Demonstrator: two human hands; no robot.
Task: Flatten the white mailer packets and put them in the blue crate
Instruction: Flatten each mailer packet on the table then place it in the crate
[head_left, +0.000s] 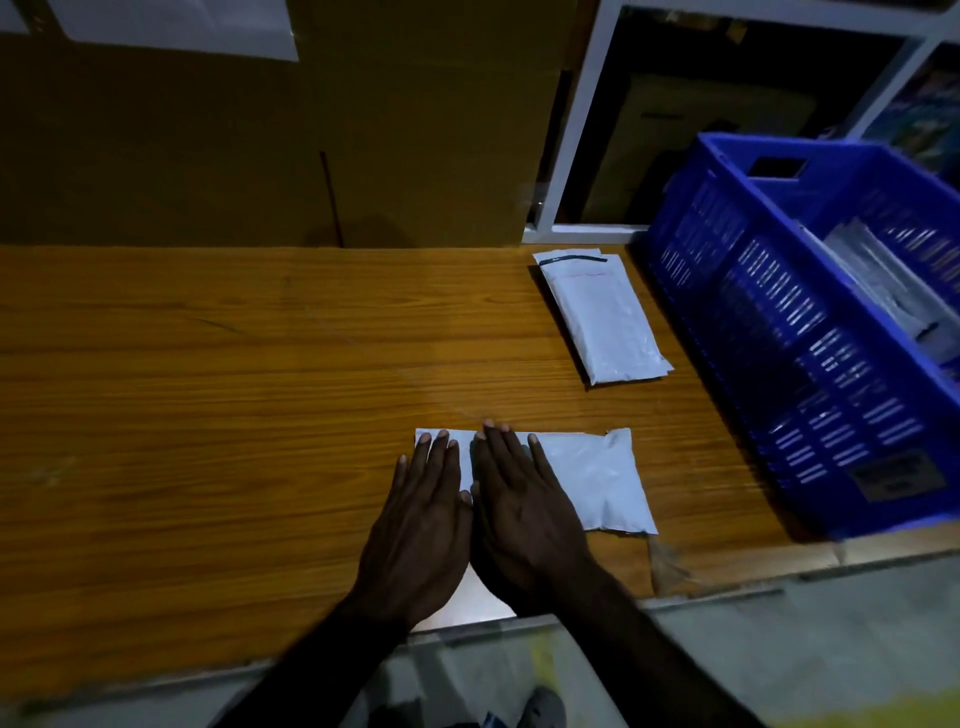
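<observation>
Fingers of both hands lie straight and close together, flat on the near white mailer packet; I see no curl and no pinch, only pressing contact. Left hand covers the packet's left end, with fingertips near its far edge. Right hand sits just beside the left one, the two nearly touching along their inner sides, fingertips reaching the packet's far edge. I note the packet lies lengthwise across the wooden table, close to the near edge, its right part uncovered and slightly puffed. Both forearms come in from the bottom of the head view. Below the table edge I make out a grey floor and what may be a shoe, too dark to confirm. Farther back and to the right, a second white mailer packet lies on the table, angled, with a black strip across its far end; it may be more than one stacked, I cannot tell. Just to its right stands the blue crate, slotted walls, tilted in the view, resting on the table's right end. Inside it I see pale wrapped items, blurred. Behind the table a large cardboard box stands against its far edge, with white paper sheets on it. To the right, a white-framed shelf holds dark contents that I cannot identify.
</observation>
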